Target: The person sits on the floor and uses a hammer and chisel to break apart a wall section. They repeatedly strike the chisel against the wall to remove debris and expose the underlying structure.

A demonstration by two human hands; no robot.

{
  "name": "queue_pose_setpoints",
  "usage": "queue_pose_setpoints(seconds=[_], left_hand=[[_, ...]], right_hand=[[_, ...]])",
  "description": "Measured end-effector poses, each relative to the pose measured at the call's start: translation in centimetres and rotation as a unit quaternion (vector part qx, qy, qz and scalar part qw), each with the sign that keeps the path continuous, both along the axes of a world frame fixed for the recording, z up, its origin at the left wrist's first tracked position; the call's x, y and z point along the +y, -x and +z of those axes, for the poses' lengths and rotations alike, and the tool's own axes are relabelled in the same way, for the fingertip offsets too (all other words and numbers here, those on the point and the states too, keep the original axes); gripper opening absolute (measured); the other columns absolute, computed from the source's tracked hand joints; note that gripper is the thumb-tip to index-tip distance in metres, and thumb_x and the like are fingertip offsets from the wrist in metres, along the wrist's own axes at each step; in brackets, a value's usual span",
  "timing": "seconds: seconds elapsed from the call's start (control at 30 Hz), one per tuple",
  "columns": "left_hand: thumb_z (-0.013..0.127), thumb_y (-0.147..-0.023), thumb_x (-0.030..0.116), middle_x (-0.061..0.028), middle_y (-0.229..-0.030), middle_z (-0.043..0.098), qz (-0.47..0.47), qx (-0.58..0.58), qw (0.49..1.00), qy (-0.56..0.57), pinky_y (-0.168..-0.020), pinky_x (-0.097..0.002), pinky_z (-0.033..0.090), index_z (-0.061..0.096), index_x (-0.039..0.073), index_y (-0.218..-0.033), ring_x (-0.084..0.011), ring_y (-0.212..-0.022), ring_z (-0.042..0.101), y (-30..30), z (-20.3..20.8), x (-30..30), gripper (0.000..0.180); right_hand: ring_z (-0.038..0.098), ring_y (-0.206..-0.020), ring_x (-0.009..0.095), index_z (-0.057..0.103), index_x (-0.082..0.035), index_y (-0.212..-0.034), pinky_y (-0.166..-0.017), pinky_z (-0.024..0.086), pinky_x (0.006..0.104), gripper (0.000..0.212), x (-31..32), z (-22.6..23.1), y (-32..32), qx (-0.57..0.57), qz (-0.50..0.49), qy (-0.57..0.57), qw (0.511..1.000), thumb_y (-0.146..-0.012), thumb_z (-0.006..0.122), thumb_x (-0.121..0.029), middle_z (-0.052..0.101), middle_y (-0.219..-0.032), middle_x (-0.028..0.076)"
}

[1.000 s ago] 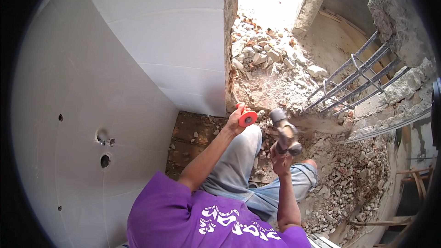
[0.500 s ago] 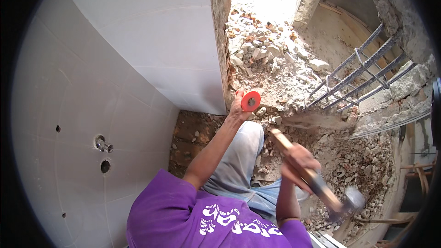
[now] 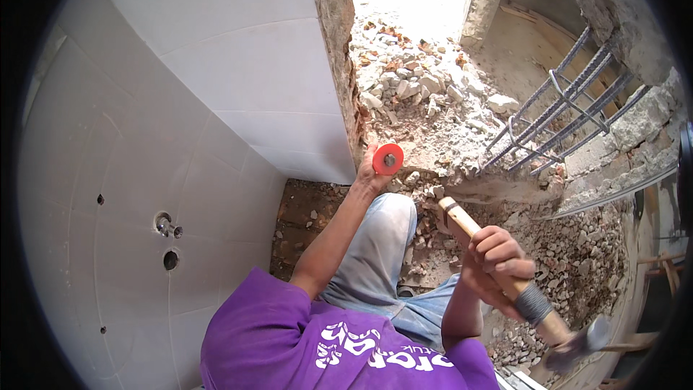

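Note:
My left hand [image 3: 367, 176] is closed around a chisel [image 3: 388, 159] beside the broken edge of the tiled wall. A round red guard and the metal striking end face up; the hand and guard hide the blade. Over to the right, my right hand [image 3: 499, 263] grips a hammer [image 3: 535, 305] by its wooden handle, which has dark wrapping near the head. The hammer's metal head [image 3: 580, 344] is at the lower right, well apart from the chisel and slightly blurred.
A pale tiled wall [image 3: 216, 195] with a pipe fitting [image 3: 167, 225] and several holes stands on the left. Broken masonry [image 3: 411, 83] lies ahead, and more rubble [image 3: 577, 260] on the right. Bare steel reinforcing bars [image 3: 567, 105] jut out at the upper right.
My right hand has moved right with the hammer, whose head has swung farther right and down, away from the chisel. My left hand stays on the chisel; the view has shifted slightly.

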State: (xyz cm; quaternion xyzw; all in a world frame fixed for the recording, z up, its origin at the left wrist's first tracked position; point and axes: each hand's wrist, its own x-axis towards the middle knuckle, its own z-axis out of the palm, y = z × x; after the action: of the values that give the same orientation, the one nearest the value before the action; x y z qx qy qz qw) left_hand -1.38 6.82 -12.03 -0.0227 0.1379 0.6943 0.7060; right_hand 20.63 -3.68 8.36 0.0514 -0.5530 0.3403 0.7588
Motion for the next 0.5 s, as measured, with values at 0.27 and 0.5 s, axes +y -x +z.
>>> queue_pose_setpoints(seconds=[0.27,0.5], left_hand=[[0.036,-0.099,0.036,-0.0091,-0.089,0.064,-0.038,0.072,0.996,-0.025,-0.079,-0.0413,0.052,0.057,0.006,-0.097,-0.0221,-0.085,0.061,0.1,0.4,-0.4,0.037],[0.036,-0.099,0.036,-0.0083,-0.088,0.063,-0.023,-0.007,1.0,-0.006,-0.078,-0.0393,0.053,0.057,0.006,-0.095,-0.0208,-0.081,0.061,0.7,0.9,-1.0,0.037]], right_hand=[[0.046,-0.051,0.014,0.048,-0.004,-0.067,-0.048,0.037,0.0305,0.06,0.7,-18.2,-0.2,-0.473,-0.032,0.425,0.771,-0.092,0.039,-0.059,0.046,-0.056,0.001],[0.052,-0.05,0.017,0.052,-0.007,-0.081,-0.048,0.047,0.0338,0.042,-0.6,-1.3,-0.8,-0.05,0.037,0.046,0.997,-0.085,0.058,-0.048,0.051,-0.059,0.005]])
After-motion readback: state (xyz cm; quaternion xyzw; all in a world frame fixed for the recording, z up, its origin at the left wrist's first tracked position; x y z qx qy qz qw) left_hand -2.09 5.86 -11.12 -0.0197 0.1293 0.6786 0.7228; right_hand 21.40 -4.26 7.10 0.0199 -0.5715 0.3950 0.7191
